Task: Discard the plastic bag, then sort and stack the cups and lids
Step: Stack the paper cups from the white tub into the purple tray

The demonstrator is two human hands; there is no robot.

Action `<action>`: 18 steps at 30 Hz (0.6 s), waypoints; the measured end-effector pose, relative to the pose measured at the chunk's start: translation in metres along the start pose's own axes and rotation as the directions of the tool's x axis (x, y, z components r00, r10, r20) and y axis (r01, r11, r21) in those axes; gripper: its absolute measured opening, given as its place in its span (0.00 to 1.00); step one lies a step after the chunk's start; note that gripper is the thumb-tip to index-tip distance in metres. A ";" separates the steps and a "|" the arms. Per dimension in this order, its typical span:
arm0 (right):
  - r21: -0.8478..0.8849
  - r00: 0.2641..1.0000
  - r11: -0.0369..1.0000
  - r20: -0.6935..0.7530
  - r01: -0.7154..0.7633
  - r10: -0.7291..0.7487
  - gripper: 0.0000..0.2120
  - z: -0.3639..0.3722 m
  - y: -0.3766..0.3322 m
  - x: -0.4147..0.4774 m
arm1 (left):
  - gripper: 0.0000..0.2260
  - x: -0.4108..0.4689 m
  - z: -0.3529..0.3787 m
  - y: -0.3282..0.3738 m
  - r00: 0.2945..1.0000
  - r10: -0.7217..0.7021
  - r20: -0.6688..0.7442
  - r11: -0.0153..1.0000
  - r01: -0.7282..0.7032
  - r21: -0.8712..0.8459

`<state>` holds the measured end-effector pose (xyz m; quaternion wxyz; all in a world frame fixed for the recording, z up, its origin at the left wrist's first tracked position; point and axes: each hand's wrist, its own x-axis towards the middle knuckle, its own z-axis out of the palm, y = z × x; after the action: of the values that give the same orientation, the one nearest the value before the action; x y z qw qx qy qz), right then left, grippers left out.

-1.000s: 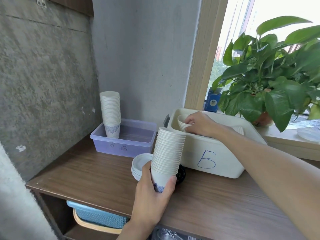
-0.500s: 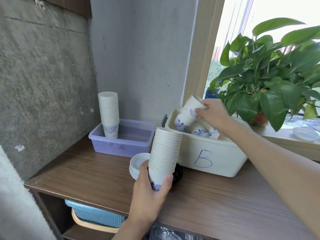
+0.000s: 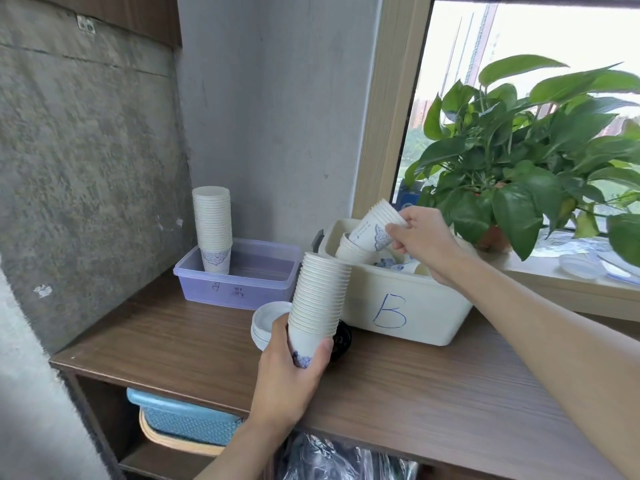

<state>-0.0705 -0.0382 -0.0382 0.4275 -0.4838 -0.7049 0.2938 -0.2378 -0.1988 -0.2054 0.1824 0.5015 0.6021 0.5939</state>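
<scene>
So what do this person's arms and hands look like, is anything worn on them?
Both are bare. The left hand and right hand have no gloves, and no rings show on the fingers. No sleeve covers either forearm as far as the picture reaches, and neither wrist carries a watch or band.

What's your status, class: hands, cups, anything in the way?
Left hand grips tall cup stack. Right hand pinches short nested cups over bin B. White lids beside tall stack, not blocking.
</scene>
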 end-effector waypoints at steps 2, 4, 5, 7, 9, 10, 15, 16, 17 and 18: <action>-0.002 1.000 1.000 -0.018 0.012 -0.012 0.06 0.001 -0.001 0.003 | 0.21 0.000 0.000 -0.001 1.000 -0.002 0.002 1.000 0.002 0.002; -0.009 1.000 1.000 -0.025 0.016 -0.016 0.05 0.001 -0.003 0.005 | 0.20 0.001 0.000 -0.002 1.000 -0.002 0.000 1.000 0.002 -0.003; -0.023 1.000 1.000 -0.012 0.014 -0.014 0.04 0.002 -0.003 0.005 | 0.20 0.001 0.000 -0.002 1.000 -0.002 -0.001 1.000 0.002 -0.004; -0.073 0.998 0.997 0.057 0.008 -0.004 0.05 0.005 -0.002 0.002 | 0.20 0.001 0.000 -0.003 1.000 -0.002 -0.001 1.000 0.002 0.003; -0.141 0.989 0.990 0.146 0.014 0.006 0.05 0.011 -0.001 0.000 | 0.19 0.001 0.000 -0.003 1.000 -0.006 0.001 1.000 0.006 0.006; -0.167 0.984 0.986 0.180 0.023 0.007 0.07 0.014 -0.001 -0.001 | 0.19 0.001 0.000 -0.002 1.000 -0.005 0.001 1.000 0.005 0.008; -0.231 0.962 0.973 0.270 0.027 0.037 0.10 0.028 -0.005 0.005 | 0.20 0.000 0.000 -0.002 1.000 -0.004 0.006 1.000 0.004 0.007; -0.244 0.956 0.969 0.290 0.022 0.052 0.11 0.028 -0.006 0.007 | 0.20 0.000 0.000 -0.002 1.000 -0.004 0.004 1.000 0.004 0.008; -0.265 0.950 0.964 0.306 0.019 0.066 0.11 0.029 -0.007 0.008 | 0.20 0.000 0.000 -0.001 1.000 -0.005 0.003 1.000 0.005 0.009; -0.287 0.946 0.958 0.314 0.020 0.074 0.11 0.030 -0.006 0.009 | 0.20 0.000 0.000 0.000 1.000 -0.007 0.003 1.000 0.007 0.011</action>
<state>-0.1011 -0.0320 -0.0436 0.2281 -0.4958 -0.7935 0.2693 -0.2379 -0.1994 -0.2054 0.1826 0.5015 0.6068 0.5890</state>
